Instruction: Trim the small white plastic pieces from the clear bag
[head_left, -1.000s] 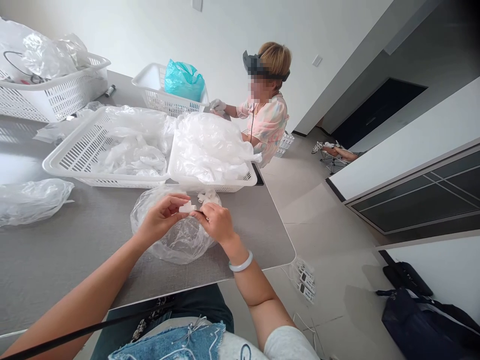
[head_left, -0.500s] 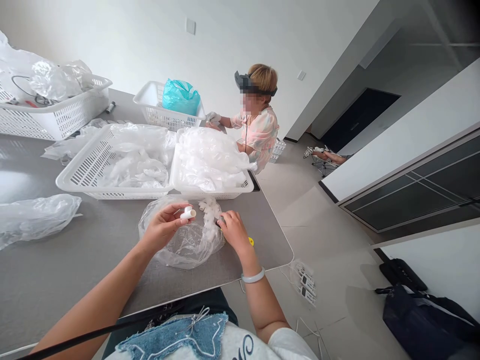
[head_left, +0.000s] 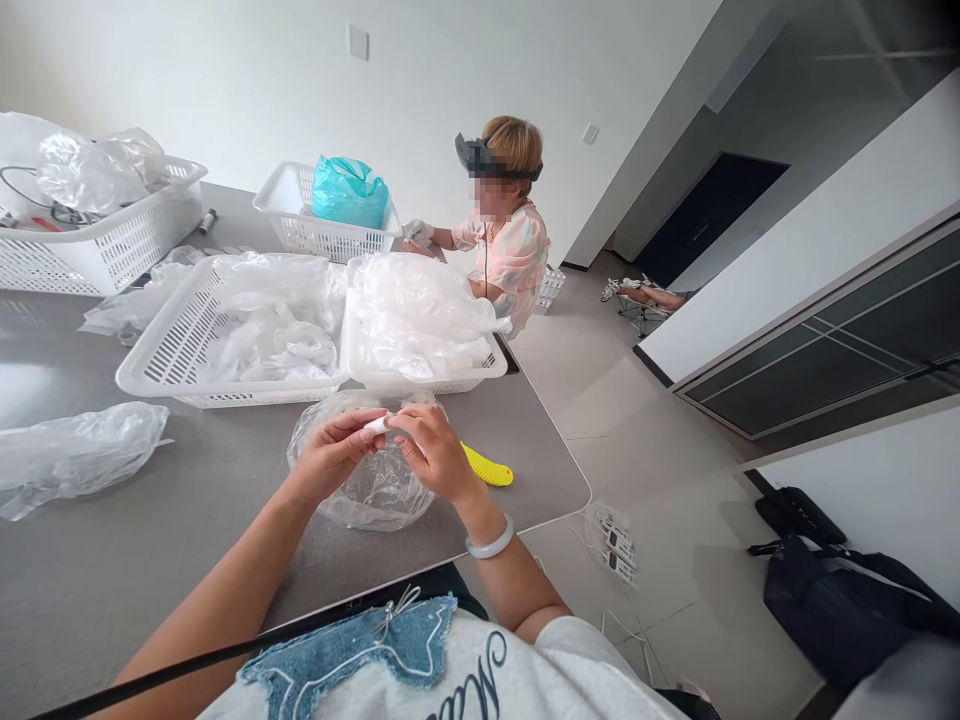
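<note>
Small white plastic tube (head_left: pixel 377 425) is what I see at the centre of the head view, pinched between the thumb and fingertips of the left hand (head_left: pixel 330 457), just above a crumpled clear plastic bag (head_left: pixel 373 492) lying on the grey table (head_left: pixel 187 520). The right hand (head_left: pixel 436 452) is curled in close, its fingers at the tube's far end, but they hide that end, so I cannot tell whether they grip it or only touch it. I judge the tube light, fairly stiff and smooth enough to slip, so a fingertip pinch around its middle looks like the surest hold; the bag looks soft and slick, easy to snag. A yellow plastic tool (head_left: pixel 487 467) lies on the table just beside the right hand, and a pale bangle (head_left: pixel 489 543) circles that wrist. Beyond the hands, a left white plastic basket (head_left: pixel 225 393) and a right white plastic basket (head_left: pixel 420 386) sit side by side, heaped with clear plastic film. Across the table, a co-worker's gloved hand (head_left: pixel 418 232) is near a third basket (head_left: pixel 281 202) holding a teal bag (head_left: pixel 349 195)
</note>
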